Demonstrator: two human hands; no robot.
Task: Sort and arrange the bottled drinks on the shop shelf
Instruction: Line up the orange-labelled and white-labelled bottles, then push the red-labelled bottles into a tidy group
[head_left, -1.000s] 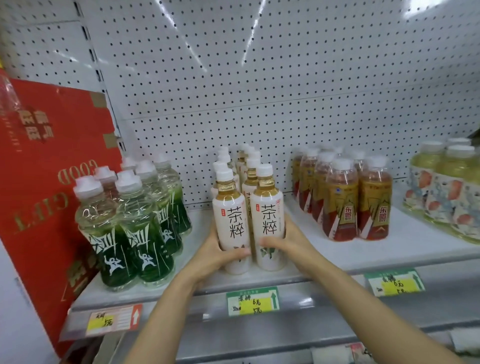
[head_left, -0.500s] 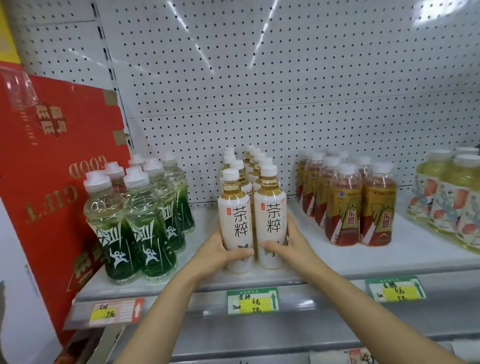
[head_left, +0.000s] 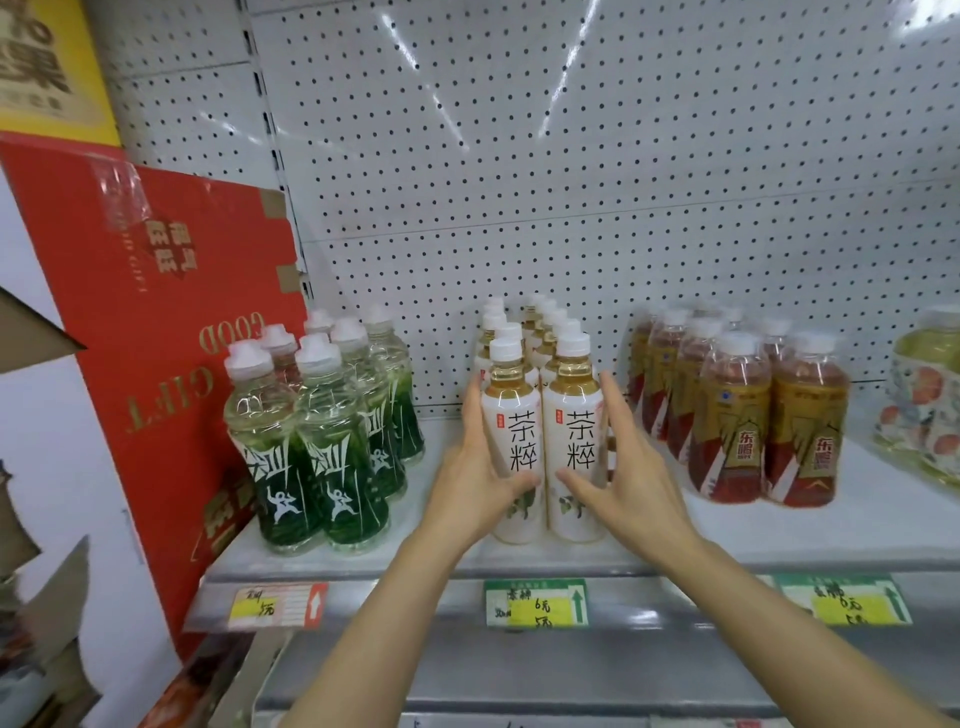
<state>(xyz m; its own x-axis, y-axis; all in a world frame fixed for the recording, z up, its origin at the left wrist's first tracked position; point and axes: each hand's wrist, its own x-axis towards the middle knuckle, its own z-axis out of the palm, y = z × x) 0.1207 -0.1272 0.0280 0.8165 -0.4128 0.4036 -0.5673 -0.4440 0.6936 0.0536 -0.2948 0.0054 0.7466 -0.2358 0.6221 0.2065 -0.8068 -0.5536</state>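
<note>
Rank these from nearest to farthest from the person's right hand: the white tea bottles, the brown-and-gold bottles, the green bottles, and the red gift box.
1. White tea bottles: the right hand touches them, centre shelf.
2. Brown-and-gold bottles: just to its right.
3. Green bottles: to the left, beyond the left hand.
4. Red gift box: far left, off the shelf end.

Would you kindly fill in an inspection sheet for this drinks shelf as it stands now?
Surface: white shelf, price tags on its front rail.
Job's things: white-label tea bottles in two rows; green bottles to their left; amber bottles to their right; floral-label bottles at far right.
Clutter: nothing seen.
Grippers: left hand and right hand flank the front tea pair, fingers straight.
Cables: nothing seen.
Surroundings: pegboard back wall; red gift carton on the left.
</note>
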